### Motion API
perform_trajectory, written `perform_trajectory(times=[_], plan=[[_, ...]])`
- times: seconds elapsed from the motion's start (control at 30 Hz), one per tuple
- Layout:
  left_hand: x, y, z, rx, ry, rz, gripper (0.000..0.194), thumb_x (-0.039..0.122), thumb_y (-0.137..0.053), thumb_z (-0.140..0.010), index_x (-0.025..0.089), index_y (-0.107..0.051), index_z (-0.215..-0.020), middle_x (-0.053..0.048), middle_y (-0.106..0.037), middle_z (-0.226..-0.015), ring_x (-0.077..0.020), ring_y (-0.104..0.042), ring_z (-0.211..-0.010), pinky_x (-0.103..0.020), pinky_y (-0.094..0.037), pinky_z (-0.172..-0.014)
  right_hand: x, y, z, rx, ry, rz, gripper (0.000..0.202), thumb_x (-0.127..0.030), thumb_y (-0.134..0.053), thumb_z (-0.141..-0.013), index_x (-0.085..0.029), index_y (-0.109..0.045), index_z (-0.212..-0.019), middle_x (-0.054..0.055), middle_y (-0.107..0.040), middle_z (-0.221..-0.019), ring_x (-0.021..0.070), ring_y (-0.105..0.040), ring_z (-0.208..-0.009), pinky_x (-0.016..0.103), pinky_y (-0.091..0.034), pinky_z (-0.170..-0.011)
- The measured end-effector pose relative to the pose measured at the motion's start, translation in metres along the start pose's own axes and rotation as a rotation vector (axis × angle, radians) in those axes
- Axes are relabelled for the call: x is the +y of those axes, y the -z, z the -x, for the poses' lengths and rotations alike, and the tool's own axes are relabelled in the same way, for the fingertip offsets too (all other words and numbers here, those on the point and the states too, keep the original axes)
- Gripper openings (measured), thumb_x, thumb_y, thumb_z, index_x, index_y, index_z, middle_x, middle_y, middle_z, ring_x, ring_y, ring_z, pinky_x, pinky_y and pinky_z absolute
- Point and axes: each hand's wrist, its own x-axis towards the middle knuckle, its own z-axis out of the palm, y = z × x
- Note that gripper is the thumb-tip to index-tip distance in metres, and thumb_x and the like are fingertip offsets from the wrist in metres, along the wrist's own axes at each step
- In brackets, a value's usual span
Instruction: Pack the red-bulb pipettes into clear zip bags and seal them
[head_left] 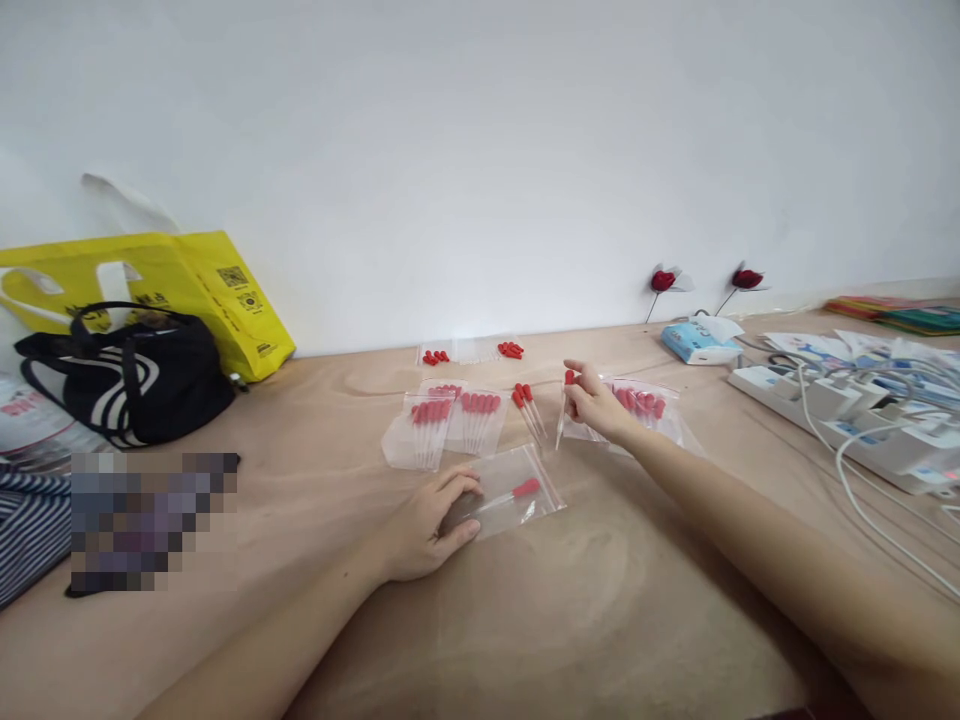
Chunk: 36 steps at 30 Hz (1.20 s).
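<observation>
My left hand (427, 525) rests on the left end of a clear zip bag (495, 515), its thumb and fingers apart. One glass dropper (525, 488) with a red bulb lies inside that bag, its tip towards my hand. My right hand (596, 402) pinches another red-bulbed dropper (560, 420) by the bulb, tip pointing down. Two loose droppers (525, 395) lie side by side just left of it. Filled bags of droppers (431, 415) overlap on the table at the left, and more filled bags (645, 400) lie partly behind my right hand.
Small bags of red bulbs (510, 350) lie near the wall. At the right are a tissue pack (694, 342), a power strip (840, 420) with white cables, and two red flowers (664, 280) against the wall. A black bag (157, 375) and yellow bag (244, 300) stand left.
</observation>
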Motion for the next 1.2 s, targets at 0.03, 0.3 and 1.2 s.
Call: perform_trajectory(times=[0.03, 0.3, 1.2], plan=[[0.0, 0.0, 0.0, 0.001, 0.003, -0.005, 0.022, 0.025, -0.045, -0.082, 0.022, -0.044, -0.104, -0.006, -0.043, -0.119, -0.0206, -0.043, -0.11, -0.036, -0.037, -0.092, 0.003, 0.002, 0.009, -0.01, 0.004, -0.039, 0.043, -0.024, -0.038, -0.075, -0.019, -0.03, -0.117, -0.007, -0.044, -0.059, 0.0092, -0.045, -0.044, 0.023, -0.038, -0.044], [-0.001, -0.001, 0.001, 0.0, 0.032, -0.033, 0.034, 0.026, -0.047, -0.081, 0.023, -0.04, -0.114, -0.006, -0.043, -0.123, -0.0216, -0.043, -0.111, -0.037, -0.036, -0.094, 0.009, -0.012, 0.054, 0.078, -0.072, -0.296, 0.036, -0.032, -0.045, -0.072, -0.023, -0.032, -0.105, -0.007, -0.041, -0.068, 0.0069, -0.049, -0.049, 0.022, -0.043, -0.045], [-0.005, -0.002, 0.002, -0.012, 0.07, -0.044, 0.048, 0.031, -0.046, -0.082, 0.022, -0.029, -0.126, -0.008, -0.038, -0.131, -0.024, -0.039, -0.117, -0.041, -0.034, -0.097, 0.002, -0.016, 0.034, -0.244, -0.011, 0.354, 0.014, -0.024, -0.053, -0.072, -0.017, -0.063, -0.078, 0.002, -0.061, -0.071, 0.0133, -0.057, -0.064, 0.025, -0.044, -0.062]])
